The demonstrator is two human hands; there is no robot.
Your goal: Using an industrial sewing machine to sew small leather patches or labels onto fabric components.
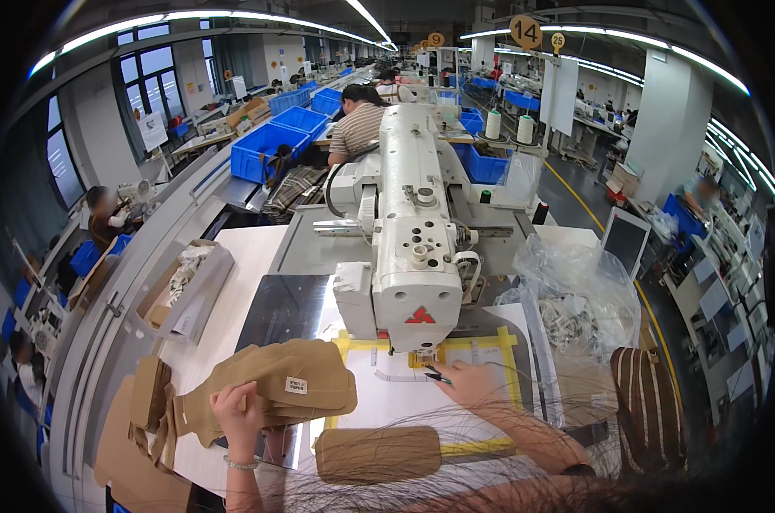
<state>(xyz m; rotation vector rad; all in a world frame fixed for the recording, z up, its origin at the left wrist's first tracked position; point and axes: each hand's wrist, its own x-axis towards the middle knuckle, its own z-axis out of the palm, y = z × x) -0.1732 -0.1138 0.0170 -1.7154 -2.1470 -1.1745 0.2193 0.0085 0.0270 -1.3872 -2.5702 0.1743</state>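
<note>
A large white sewing machine [417,256] stands in front of me, its needle area over a white template sheet [379,402] edged with yellow tape. Just below the machine head, my right hand [471,386] is closed on what looks like a pair of dark thread snips [437,376], beside a yellow piece [422,359] under the needle. My left hand [236,410] has its fingers curled over a stack of tan fabric pieces [276,376] bearing a small white label; whatever is between those fingers is hidden. One tan rounded fabric piece [377,455] lies flat at the template's near edge.
More tan pieces [148,393] lie at far left, behind them a grey box [187,291] of scraps. Right of the machine are a clear plastic bag [575,299], striped brown fabric [648,410] and a dark screen [625,241]. Ahead, a person [358,128] sits near blue bins [268,152].
</note>
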